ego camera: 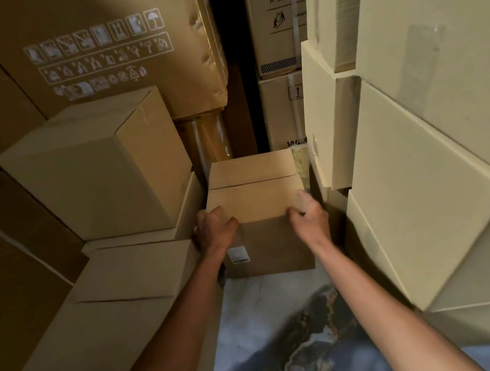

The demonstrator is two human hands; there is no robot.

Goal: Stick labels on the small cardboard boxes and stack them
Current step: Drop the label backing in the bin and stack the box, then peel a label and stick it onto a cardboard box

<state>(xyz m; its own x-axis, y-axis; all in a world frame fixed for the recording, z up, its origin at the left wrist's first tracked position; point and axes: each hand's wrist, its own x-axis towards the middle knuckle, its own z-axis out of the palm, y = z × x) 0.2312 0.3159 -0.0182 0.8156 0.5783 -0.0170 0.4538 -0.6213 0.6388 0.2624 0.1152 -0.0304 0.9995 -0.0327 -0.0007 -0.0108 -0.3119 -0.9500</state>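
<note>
- We have the small brown cardboard box [257, 212] on the marbled blue-grey floor [279, 339], between two carton stacks.
- Our left hand [217, 229] curls over its near-left top corner; our right hand [308, 215] grips the near-right corner.
- A white label [239, 255] sits on its front face, below our left hand.
- Left of the box, plain brown cartons [102, 175]; right of it, pale cream cartons [424, 158].

A: Report legible markings.

B: Large carton [108, 46], rear left: three rows of white handling pictograms, including an umbrella symbol; no words legible.

A: Rear centre?

B: Tall carton [271, 16]: three black line pictograms of figures handling a load, one crossed out. Carton below [281, 110]: a small upward-arrow mark.

A: The held box?

B: Small box [256, 209]: white label [239, 255] on the front face, with a dark bar; print too small to read.
</note>
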